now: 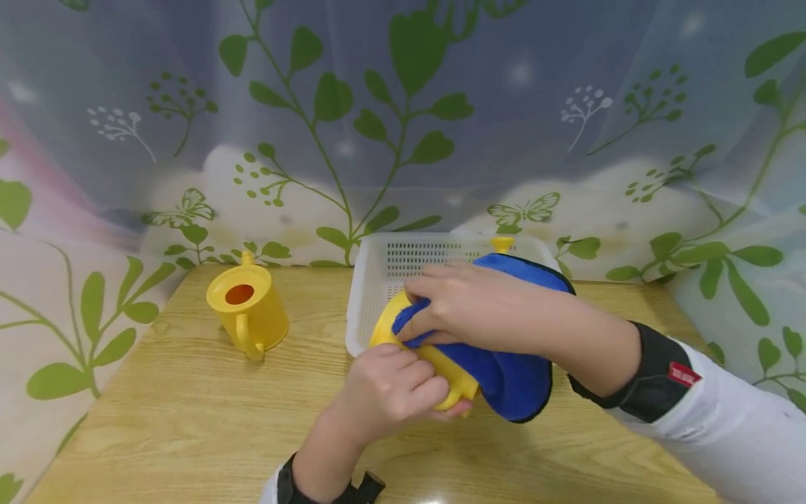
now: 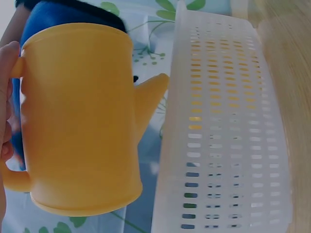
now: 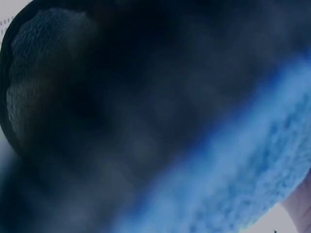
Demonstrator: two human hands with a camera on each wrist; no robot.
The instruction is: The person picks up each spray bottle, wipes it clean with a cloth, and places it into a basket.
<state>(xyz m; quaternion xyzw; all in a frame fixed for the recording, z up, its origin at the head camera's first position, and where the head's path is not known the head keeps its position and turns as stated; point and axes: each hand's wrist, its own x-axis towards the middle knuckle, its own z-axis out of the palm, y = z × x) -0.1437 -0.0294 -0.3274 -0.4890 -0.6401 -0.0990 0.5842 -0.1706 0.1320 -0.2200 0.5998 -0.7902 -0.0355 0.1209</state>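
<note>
A yellow watering can (image 2: 80,121) is gripped at its handle by my left hand (image 1: 393,385). In the left wrist view its smooth side and its spout (image 2: 150,99) show, the spout pointing toward the basket. My right hand (image 1: 478,308) holds a blue cloth (image 1: 516,378) with dark edging, its fingers bent over the cloth at the can's top end. The cloth drapes down beyond the can on the right. Blurred close up, the fluffy cloth (image 3: 243,179) fills much of the right wrist view and hides the can there.
Behind the hands stands a white perforated plastic basket (image 1: 362,301), with a small yellow piece (image 1: 502,244) showing at its back rim. Another yellow watering can (image 1: 267,311) stands upright on the wooden table (image 1: 189,420) at left. A leaf-patterned curtain (image 1: 352,168) hangs behind.
</note>
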